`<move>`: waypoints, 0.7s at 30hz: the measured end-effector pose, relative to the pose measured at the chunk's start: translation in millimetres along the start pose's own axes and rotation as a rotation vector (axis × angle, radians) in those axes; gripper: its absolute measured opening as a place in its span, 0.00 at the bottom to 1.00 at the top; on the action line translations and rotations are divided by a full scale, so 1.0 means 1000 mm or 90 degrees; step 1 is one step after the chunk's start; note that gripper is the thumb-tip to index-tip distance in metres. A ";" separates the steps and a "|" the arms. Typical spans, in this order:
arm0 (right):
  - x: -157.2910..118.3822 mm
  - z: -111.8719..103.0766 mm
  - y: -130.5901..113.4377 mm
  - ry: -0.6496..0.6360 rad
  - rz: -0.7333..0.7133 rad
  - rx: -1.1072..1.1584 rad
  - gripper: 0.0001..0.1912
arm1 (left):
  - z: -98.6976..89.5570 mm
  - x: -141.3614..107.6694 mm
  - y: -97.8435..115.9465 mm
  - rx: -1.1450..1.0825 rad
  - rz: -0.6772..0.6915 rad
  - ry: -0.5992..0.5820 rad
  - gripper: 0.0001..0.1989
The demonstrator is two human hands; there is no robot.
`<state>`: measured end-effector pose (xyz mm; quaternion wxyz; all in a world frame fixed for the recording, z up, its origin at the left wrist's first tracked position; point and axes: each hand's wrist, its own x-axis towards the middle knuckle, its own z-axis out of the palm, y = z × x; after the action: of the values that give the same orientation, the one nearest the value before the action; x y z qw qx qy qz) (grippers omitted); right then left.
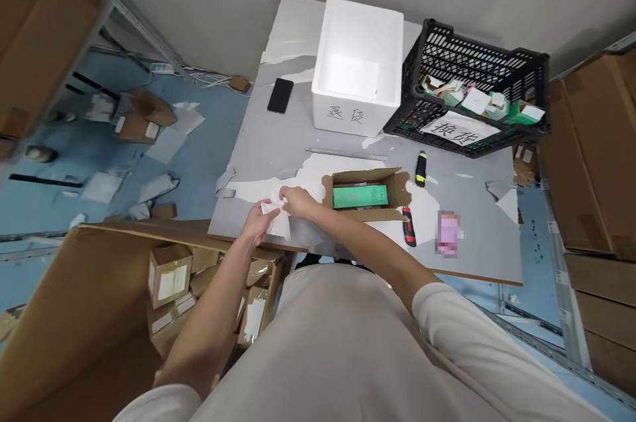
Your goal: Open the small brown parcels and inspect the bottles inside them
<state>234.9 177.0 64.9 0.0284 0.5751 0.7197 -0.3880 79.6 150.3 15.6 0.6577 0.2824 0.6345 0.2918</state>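
Note:
Both of my hands meet over the table's near left edge, holding a crumpled piece of white paper (279,224). My left hand (257,220) pinches it from the left, thumb on top. On the upper right side, my right hand (295,201) has its fingers closed on the same paper. To the right lies an open cardboard box (366,214) with a green box (360,196) inside it. A red and black box cutter (409,227) rests by that box's right corner, and a yellow and black box cutter (421,169) lies farther back.
Behind stand a white foam bin (356,114) and a black plastic crate (450,54) holding small boxes. A black phone (280,96) lies at left, a metal ruler (345,154) mid-table. Below the left edge, a large carton (104,276) holds several parcels (171,276). A blurred pink item (448,234) lies right.

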 end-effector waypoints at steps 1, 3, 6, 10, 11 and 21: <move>0.014 0.006 -0.006 -0.050 0.013 -0.037 0.17 | -0.008 0.014 -0.009 0.038 -0.012 0.033 0.27; 0.031 0.016 -0.011 -0.092 0.039 -0.068 0.20 | -0.015 0.041 -0.023 0.107 -0.033 0.059 0.24; 0.025 0.019 -0.007 -0.083 0.047 -0.085 0.22 | -0.011 0.071 -0.033 0.162 -0.023 0.077 0.27; -0.033 -0.010 0.025 0.055 -0.116 -0.060 0.16 | -0.001 0.086 -0.025 0.306 0.141 0.124 0.41; -0.052 -0.022 0.041 0.107 -0.123 -0.054 0.13 | 0.002 0.083 -0.022 0.365 0.209 0.135 0.43; -0.094 -0.049 0.185 -0.013 0.013 -0.277 0.26 | 0.107 -0.054 -0.015 0.826 0.800 -0.315 0.28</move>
<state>443.1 137.2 47.4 0.1636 0.5587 0.7802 -0.2289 185.9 99.6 44.4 0.2097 0.9394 0.2461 0.1143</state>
